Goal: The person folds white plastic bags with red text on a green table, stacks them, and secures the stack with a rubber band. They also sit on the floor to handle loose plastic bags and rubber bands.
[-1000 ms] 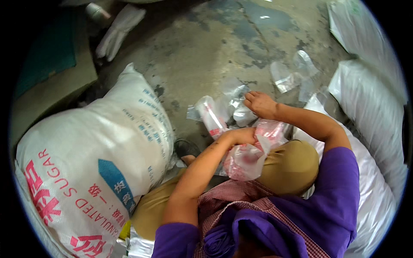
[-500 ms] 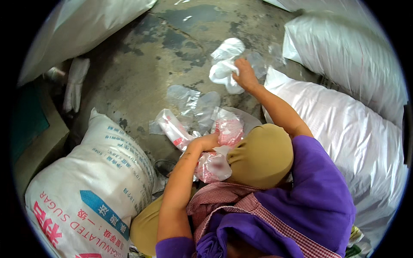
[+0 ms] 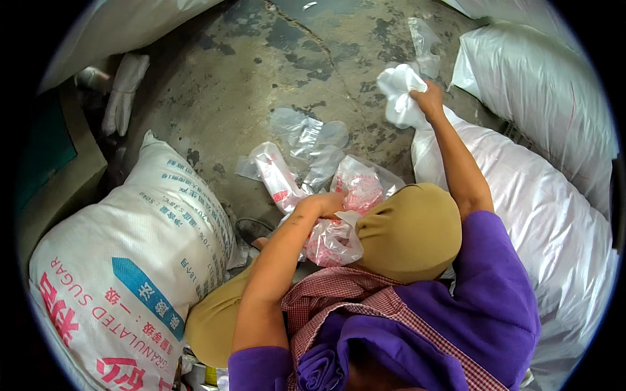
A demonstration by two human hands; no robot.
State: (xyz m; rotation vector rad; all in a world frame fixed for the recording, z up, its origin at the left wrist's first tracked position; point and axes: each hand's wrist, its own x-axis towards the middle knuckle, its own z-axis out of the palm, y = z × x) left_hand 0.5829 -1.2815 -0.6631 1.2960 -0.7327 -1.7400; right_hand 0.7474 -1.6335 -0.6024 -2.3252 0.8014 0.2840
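Note:
My left hand (image 3: pixel 324 203) grips a bundle of clear plastic bags with red print (image 3: pixel 339 221), held against my knee in ochre trousers (image 3: pixel 411 228). One printed bag (image 3: pixel 277 179) trails out to the left of the bundle. My right arm stretches up and right, and my right hand (image 3: pixel 429 99) is shut on a crumpled white plastic bag (image 3: pixel 399 94) lifted over the top of a large white sack (image 3: pixel 541 215).
A big white woven sack with red and blue print (image 3: pixel 124 274) lies at the left. Loose clear bags (image 3: pixel 306 140) lie on the stained concrete floor (image 3: pixel 248 72). More white sacks (image 3: pixel 541 78) stand at the right and top left. White gloves (image 3: pixel 124 94) lie at upper left.
My right hand reached up and right from the bag pile, took the white bag and raised it. My view turned right. My left hand kept its grip on the bundle.

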